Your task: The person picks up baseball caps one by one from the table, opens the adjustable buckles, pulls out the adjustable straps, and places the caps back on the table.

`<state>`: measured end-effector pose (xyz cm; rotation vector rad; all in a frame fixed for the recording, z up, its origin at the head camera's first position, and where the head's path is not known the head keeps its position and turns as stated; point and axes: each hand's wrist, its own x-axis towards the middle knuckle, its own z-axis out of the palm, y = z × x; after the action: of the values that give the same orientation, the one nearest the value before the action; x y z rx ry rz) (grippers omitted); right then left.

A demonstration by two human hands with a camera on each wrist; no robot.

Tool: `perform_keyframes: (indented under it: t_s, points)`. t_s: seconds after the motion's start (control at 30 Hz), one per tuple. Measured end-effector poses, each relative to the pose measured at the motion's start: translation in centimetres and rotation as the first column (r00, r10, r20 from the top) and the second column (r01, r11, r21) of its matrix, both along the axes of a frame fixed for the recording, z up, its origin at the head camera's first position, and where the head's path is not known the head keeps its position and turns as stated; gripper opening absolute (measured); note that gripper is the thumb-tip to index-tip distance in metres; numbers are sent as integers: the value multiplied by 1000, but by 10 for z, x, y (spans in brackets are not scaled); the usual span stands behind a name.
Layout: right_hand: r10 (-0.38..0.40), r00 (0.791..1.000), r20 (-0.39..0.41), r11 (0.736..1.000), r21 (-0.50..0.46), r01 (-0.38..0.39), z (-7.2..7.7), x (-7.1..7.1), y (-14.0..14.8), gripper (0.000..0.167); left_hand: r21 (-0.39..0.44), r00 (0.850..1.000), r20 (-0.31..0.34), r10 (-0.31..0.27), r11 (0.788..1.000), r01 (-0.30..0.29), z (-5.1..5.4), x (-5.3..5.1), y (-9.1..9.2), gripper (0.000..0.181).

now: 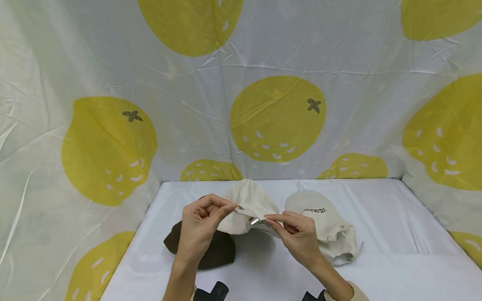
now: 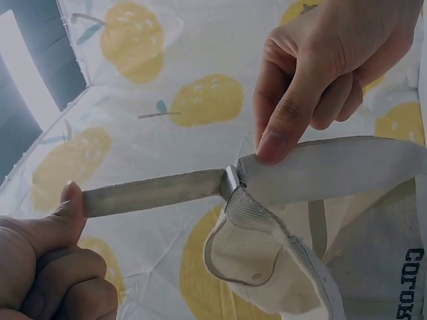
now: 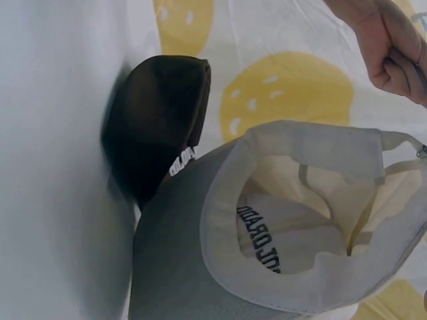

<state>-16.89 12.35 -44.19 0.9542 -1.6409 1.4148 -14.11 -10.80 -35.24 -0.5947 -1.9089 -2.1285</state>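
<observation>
off-white cap (image 1: 250, 196) is held up over the white-covered bench (image 1: 406, 271), directly before the person. whether its brim touches the bench, i cannot tell. directions below take this cap as the dial centre, with twelve o'clock toward the hanging backdrop (image 1: 188, 117), a white cloth printed with large yellow fruit.

left hand (image 1: 199, 225), at eight o'clock: thumb and forefinger pinch the free end of the strap (image 2: 157, 192); the remaining fingers are curled in toward the palm.

right hand (image 1: 297, 234), at four o'clock: thumb and forefinger pinch the cap's rim just beside the metal buckle (image 2: 231, 181).

the strap runs straight from the left hand to the buckle. the cap's opening exposes a pale lining, with dark lettering visible inside the crown.

dark brown cap (image 1: 220, 251): rests on the bench between seven and eight o'clock, partly hidden by the left hand and forearm; it carries white lettering.

beige cap (image 1: 308, 205): rests on the bench at three o'clock, dark lettering across its crown.

black wrist mounts (image 1: 214, 292): one at seven o'clock, one at five.
</observation>
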Motion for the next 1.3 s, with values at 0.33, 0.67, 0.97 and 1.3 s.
perform_keyframes:
  t_s: [0.33, 0.67, 0.97, 1.3]
  points:
    - [12, 1000, -14, 1000, -1, -12, -1, 1, -2, 38, 4, 1000, 5, 7, 1000, -7, 2, 1, -2, 18]
    - [31, 999, -14, 1000, -3, -31, -2, 2, -3, 35, 8, 1000, -5, 24, 1000, -24, 3, 2, -2, 18]
    - [47, 999, -28, 999, -1, -47, -2, 2, -4, 33, 25, 1000, -18, 15, 1000, -14, 3, 3, -3, 19]
    - [50, 998, -40, 999, -2, -50, -2, 2, -5, 12, 36, 1000, -15, 17, 999, -17, 3, 3, -2, 19]
